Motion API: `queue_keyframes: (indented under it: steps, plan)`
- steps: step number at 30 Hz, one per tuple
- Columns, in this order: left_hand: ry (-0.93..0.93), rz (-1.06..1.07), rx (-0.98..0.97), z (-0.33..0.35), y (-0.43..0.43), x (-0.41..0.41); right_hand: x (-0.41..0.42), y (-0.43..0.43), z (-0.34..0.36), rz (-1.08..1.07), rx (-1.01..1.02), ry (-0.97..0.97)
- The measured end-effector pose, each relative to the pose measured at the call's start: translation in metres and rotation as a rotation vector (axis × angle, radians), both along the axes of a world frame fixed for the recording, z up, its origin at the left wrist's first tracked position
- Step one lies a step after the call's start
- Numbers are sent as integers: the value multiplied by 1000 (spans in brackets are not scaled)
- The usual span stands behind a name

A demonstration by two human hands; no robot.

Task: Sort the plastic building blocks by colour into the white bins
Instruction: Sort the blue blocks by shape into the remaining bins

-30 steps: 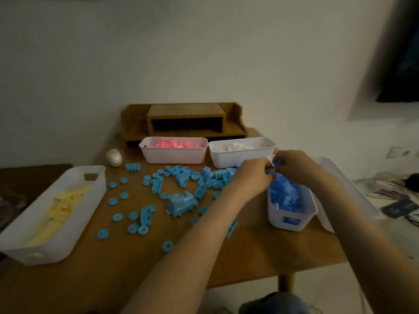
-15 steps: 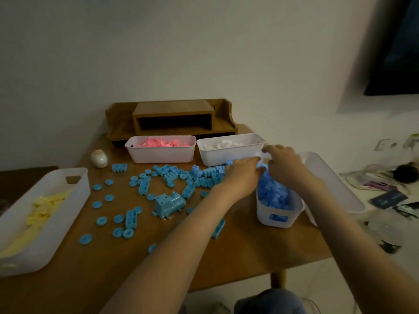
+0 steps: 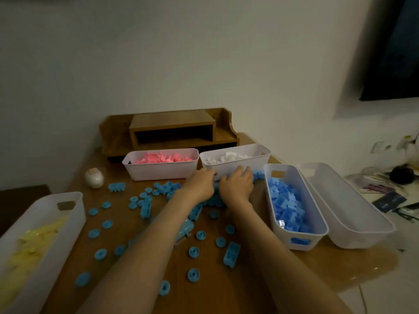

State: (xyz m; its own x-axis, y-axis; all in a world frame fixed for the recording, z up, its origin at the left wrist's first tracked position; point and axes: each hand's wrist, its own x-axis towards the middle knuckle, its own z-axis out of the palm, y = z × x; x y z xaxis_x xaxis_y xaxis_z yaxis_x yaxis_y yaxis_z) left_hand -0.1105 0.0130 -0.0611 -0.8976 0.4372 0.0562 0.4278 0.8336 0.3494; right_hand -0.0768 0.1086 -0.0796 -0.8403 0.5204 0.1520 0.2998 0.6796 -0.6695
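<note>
Loose blue blocks (image 3: 145,207) and round blue pieces lie scattered over the wooden table (image 3: 226,293). My left hand (image 3: 200,185) and my right hand (image 3: 237,185) rest side by side, palms down, on the thickest heap of them, just in front of the bin of white blocks (image 3: 249,165). The left fingers curl into the heap, and their grip is hidden. The right fingers lie spread over the blocks. To the right stands the bin of blue blocks (image 3: 301,242), well filled. A bin of pink blocks (image 3: 158,172) stands at the back, a bin of yellow blocks (image 3: 68,225) at the left.
An empty white bin (image 3: 353,225) lies against the blue one at the table's right edge. A wooden desk organiser (image 3: 172,130) stands at the back by the wall, a small round white object (image 3: 94,177) near it. Clutter (image 3: 385,198) lies on the floor to the right.
Both hands have left the far end of the blue bin and come down to the left onto the heap of loose blue blocks. The camera has shifted.
</note>
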Motion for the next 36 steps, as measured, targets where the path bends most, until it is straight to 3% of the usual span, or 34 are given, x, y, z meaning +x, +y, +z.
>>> queue_keyframes:
  steps: [7, 11, 20, 27, 32, 36]
  plan:
    - [-77, -276, -98, 4, 20, -12, -29, 23, -10, -159, -145, -2]
    - [-235, -299, -187, -10, 20, -22, -42, 26, -23, -257, -186, 56]
    - [-189, -294, -245, -15, 2, -18, -52, 28, -26, -299, -162, -39]
    - [-166, -212, -224, -24, -13, -5, -36, 21, -27, -101, 16, 27]
    - [-159, -129, -109, -17, -29, 19, -21, 6, -27, 209, 121, -40]
    - [-113, -27, -30, -17, -53, 37, -9, -11, -23, 372, 26, -73]
